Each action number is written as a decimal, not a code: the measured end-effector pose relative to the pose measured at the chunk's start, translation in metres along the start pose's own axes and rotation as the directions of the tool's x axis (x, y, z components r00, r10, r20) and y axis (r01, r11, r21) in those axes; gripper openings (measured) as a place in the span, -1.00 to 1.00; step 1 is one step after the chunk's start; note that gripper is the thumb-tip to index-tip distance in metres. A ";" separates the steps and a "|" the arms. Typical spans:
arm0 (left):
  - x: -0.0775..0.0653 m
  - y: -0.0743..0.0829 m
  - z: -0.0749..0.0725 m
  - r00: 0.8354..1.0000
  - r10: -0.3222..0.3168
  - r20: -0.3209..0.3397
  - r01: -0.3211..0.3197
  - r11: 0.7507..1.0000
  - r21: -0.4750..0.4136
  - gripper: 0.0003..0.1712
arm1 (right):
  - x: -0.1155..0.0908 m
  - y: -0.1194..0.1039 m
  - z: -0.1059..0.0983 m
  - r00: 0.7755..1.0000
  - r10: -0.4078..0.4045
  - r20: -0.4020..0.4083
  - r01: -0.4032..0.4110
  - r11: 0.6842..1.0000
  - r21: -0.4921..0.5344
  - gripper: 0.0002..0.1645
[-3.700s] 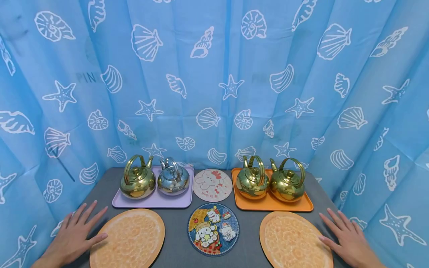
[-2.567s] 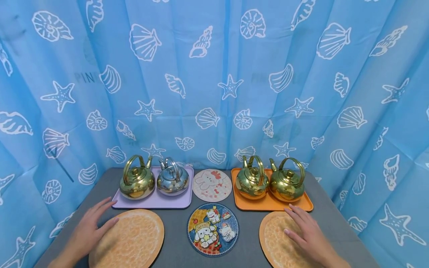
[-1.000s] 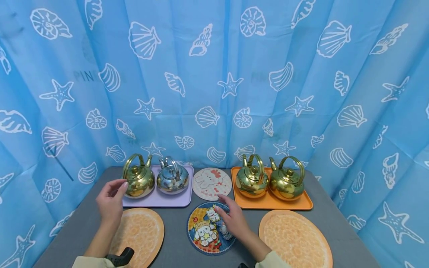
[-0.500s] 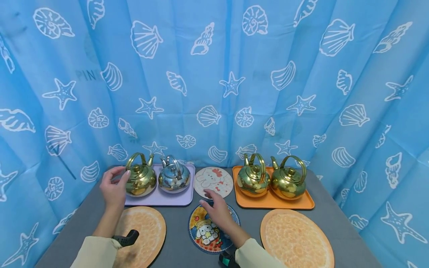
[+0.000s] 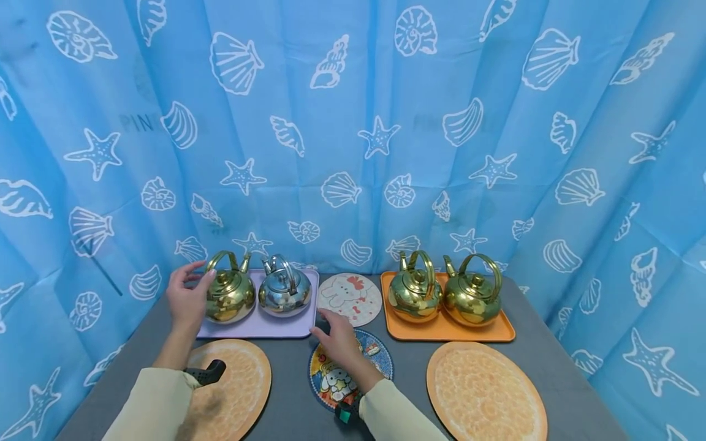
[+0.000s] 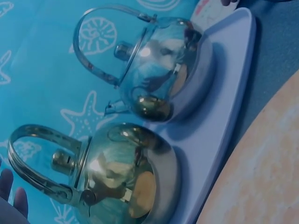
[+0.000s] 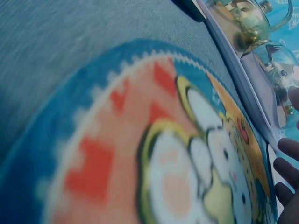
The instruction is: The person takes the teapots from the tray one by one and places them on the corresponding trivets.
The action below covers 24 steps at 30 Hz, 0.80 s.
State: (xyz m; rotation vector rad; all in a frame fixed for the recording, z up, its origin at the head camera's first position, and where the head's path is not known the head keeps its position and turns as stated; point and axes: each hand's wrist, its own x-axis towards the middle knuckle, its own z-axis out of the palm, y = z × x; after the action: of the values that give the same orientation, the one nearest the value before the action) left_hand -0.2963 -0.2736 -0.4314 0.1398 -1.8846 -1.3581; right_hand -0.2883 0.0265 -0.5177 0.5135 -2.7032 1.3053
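At the left of the gold kettle (image 5: 230,301) is my left hand (image 5: 186,299), fingers loosely bent and holding nothing. In the left wrist view its fingertips (image 6: 19,201) show just short of the kettle handle (image 6: 35,182). Beside that kettle stands a silver kettle (image 5: 284,295), spout turned left; both sit on a lilac tray (image 5: 256,332). My right hand (image 5: 341,340), relaxed and holding nothing, hovers over the blue cartoon mat (image 5: 383,361), near the tray's right front corner. The right wrist view has its fingers (image 7: 290,167) at the right edge, with the mat (image 7: 107,168) close below.
Two more gold kettles, one upright at left (image 5: 415,300) and another at right (image 5: 473,303), share an orange tray (image 5: 485,334). A pale rabbit mat (image 5: 353,300) lies between the trays. Large orange-tan mats lie front left (image 5: 248,380) and front right (image 5: 485,392). A shell-print curtain (image 5: 353,153) hangs behind.
Both hands have come in from the table's sides: the left forward to the gold kettle, the right leftward across the blue mat towards the lilac tray. The kettles have stayed put.
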 end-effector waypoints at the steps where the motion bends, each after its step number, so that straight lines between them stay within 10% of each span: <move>1: 0.001 0.000 -0.001 1.000 -0.009 0.012 0.009 1.000 0.011 -0.62 | 0.001 -0.001 0.002 1.000 -0.002 -0.005 0.002 1.000 -0.006 -0.44; 24: 0.020 -0.008 -0.009 0.953 -0.192 0.236 0.175 0.980 0.089 -0.52 | 0.009 0.001 0.022 0.998 0.057 -0.038 -0.064 0.978 -0.201 -0.52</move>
State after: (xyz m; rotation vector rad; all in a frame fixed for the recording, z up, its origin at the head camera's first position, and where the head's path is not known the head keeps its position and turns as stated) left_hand -0.3068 -0.2938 -0.4268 0.1938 -2.1688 -1.4927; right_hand -0.2959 0.0076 -0.5304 0.3879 -2.8025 1.0249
